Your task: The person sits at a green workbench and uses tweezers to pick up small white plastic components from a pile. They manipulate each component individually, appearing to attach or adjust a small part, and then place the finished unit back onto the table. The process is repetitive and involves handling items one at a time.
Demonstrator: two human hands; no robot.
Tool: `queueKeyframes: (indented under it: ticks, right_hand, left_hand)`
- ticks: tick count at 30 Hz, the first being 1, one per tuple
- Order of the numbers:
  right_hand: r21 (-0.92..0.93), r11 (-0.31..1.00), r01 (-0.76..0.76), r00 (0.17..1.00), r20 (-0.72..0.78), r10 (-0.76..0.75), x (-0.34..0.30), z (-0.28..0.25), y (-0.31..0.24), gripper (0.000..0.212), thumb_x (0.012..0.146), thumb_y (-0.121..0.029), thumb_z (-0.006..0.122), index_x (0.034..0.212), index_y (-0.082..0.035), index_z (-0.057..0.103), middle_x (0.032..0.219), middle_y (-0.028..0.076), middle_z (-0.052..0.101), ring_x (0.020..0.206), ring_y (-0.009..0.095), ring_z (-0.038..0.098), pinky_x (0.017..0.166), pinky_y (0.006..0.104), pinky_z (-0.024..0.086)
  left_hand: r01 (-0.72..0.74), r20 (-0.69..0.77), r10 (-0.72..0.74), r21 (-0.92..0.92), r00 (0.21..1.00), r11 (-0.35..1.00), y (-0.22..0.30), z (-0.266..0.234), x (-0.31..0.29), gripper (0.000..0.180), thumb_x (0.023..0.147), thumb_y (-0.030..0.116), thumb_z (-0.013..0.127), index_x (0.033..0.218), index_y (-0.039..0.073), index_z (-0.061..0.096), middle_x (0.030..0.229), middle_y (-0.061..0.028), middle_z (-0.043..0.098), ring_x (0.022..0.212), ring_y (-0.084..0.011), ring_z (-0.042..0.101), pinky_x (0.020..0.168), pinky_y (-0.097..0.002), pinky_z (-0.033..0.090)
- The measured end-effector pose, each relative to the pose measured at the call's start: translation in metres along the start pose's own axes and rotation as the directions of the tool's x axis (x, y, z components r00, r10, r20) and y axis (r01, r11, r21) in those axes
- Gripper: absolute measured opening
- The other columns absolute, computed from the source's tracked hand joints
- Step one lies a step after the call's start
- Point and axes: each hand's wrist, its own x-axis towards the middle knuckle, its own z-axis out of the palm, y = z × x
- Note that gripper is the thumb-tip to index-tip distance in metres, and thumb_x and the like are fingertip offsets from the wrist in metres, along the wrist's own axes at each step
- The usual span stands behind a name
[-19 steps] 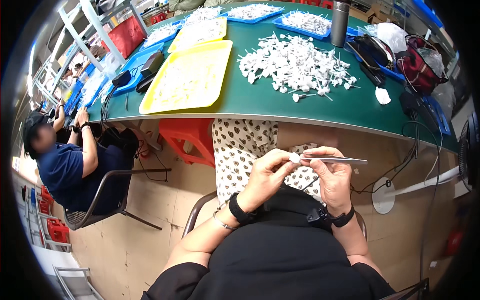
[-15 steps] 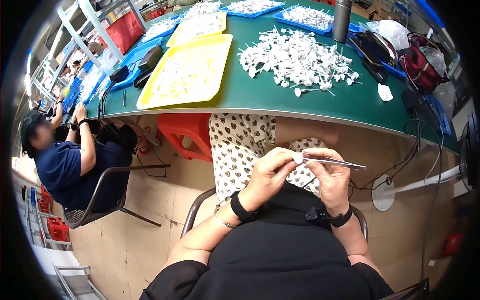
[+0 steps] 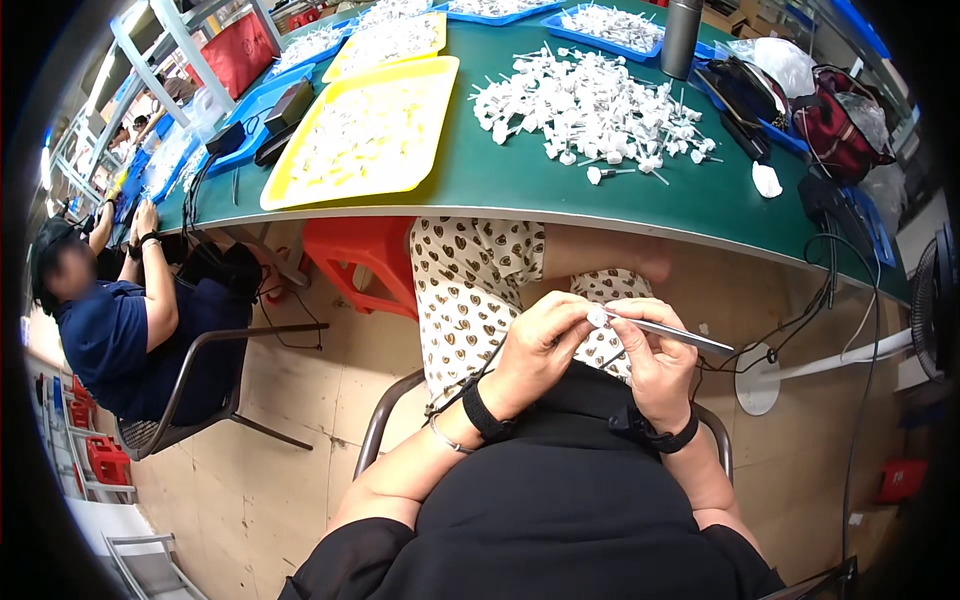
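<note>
My left hand [image 3: 537, 350] pinches a small round white plastic piece [image 3: 598, 316] between thumb and fingertips, above my lap. In my right hand [image 3: 660, 375] is a pair of slim metal tweezers [image 3: 690, 338], gripped by thumb and fingers. Their pointed end meets the white piece, while the wider end sticks out to the right. Fine detail where tip and piece meet is too small to make out. On the green table [image 3: 480, 190] ahead lies a heap of white plastic pieces with thin stems [image 3: 590, 110].
A yellow tray [image 3: 436, 130] of small parts sits left of the heap, with blue trays [image 3: 500, 18] behind. A metal flask [image 3: 681, 40] and bags [image 3: 845, 120] stand at right. Cables hang beside a fan [image 3: 930, 310]. A co-worker [image 3: 120, 330] sits at left.
The tweezers have turned slightly, their wider end now lower and showing a broader face. Both hands stay together at the white piece. The whole view has shifted a little.
</note>
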Motion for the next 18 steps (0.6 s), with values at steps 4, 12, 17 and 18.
queueKeyframes:
  ticks: [4, 12, 17, 18]
  right_hand:
    - [-0.065, 0.997, 0.05, 0.999, 0.008, -0.05, 0.0016, -0.0018, 0.0017, 0.011, 0.095, 0.0, 0.072, 0.106, 0.0, 0.072, 0.097, 0.01, 0.073, 0.082, 0.014, 0.068, 0.073, 0.0271, 0.054]
    - [-0.075, 0.997, 0.036, 0.999, 0.003, -0.036, 0.0004, -0.0025, 0.0022, 0.011, 0.095, 0.001, 0.071, 0.106, 0.001, 0.072, 0.098, 0.01, 0.073, 0.084, 0.016, 0.069, 0.074, 0.0277, 0.055]
    - [-0.097, 0.994, 0.04, 0.999, 0.005, -0.04, 0.0, -0.0036, 0.0029, 0.012, 0.095, 0.001, 0.071, 0.107, 0.001, 0.072, 0.098, 0.01, 0.073, 0.085, 0.016, 0.069, 0.075, 0.0275, 0.055]
    - [-0.077, 0.997, 0.022, 1.0, 0.002, -0.022, -0.0001, -0.0035, 0.0023, 0.012, 0.095, 0.002, 0.071, 0.106, 0.001, 0.072, 0.097, 0.01, 0.073, 0.085, 0.016, 0.069, 0.075, 0.0276, 0.055]
  left_hand:
    - [0.007, 0.003, -0.007, 0.028, 1.0, 1.0, 0.0032, 0.0001, -0.0001, 0.022, 0.087, -0.006, 0.072, 0.107, 0.002, 0.071, 0.098, -0.0116, 0.069, 0.086, -0.0276, 0.07, 0.073, -0.035, 0.057]
    - [0.037, 0.004, -0.037, 0.044, 0.999, 0.998, 0.0053, 0.0004, -0.0012, 0.022, 0.086, -0.007, 0.074, 0.105, 0.001, 0.072, 0.098, -0.0122, 0.071, 0.086, -0.0264, 0.071, 0.074, -0.0334, 0.056]
    - [-0.001, -0.002, 0.001, 0.059, 1.0, 0.998, 0.0031, 0.0015, -0.0007, 0.02, 0.087, -0.004, 0.073, 0.106, 0.003, 0.071, 0.096, -0.0116, 0.069, 0.083, -0.0287, 0.07, 0.071, -0.0354, 0.057]
    - [-0.002, -0.002, 0.002, 0.06, 1.0, 0.998, 0.0032, 0.0015, -0.0006, 0.02, 0.087, -0.004, 0.073, 0.106, 0.003, 0.071, 0.097, -0.0116, 0.069, 0.084, -0.0288, 0.07, 0.072, -0.0354, 0.057]
